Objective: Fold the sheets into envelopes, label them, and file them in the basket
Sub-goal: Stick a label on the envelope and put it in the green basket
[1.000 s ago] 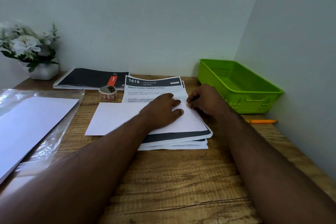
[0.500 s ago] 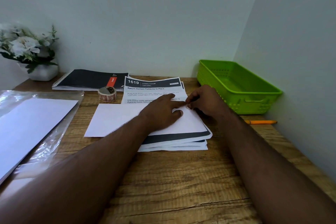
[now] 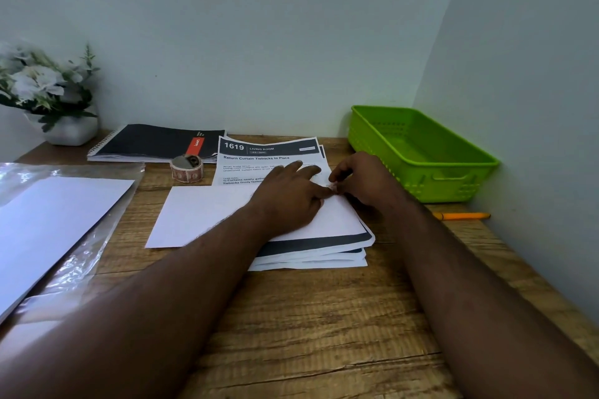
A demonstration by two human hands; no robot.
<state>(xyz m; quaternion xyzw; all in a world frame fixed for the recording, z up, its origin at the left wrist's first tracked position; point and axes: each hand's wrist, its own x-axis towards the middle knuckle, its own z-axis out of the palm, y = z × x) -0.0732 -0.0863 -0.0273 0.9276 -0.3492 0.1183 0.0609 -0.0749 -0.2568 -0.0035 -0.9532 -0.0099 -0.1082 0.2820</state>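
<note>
Sheet (image 3: pixel 207 217) flat, long axis left-right; left hand (image 3: pixel 288 197) pressing.

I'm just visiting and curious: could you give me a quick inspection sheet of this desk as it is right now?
Surface: wooden desk.
Job's things: folded white sheet on a stack of printed pages; green basket looks empty; roll of stickers.
Clutter: notebook, orange pen, flower pot, plastic sleeve of paper.
Grips: left hand presses the sheet flat; right hand pinches something small at its edge.
Cables: nothing seen.
Surroundings: plain walls.
</note>
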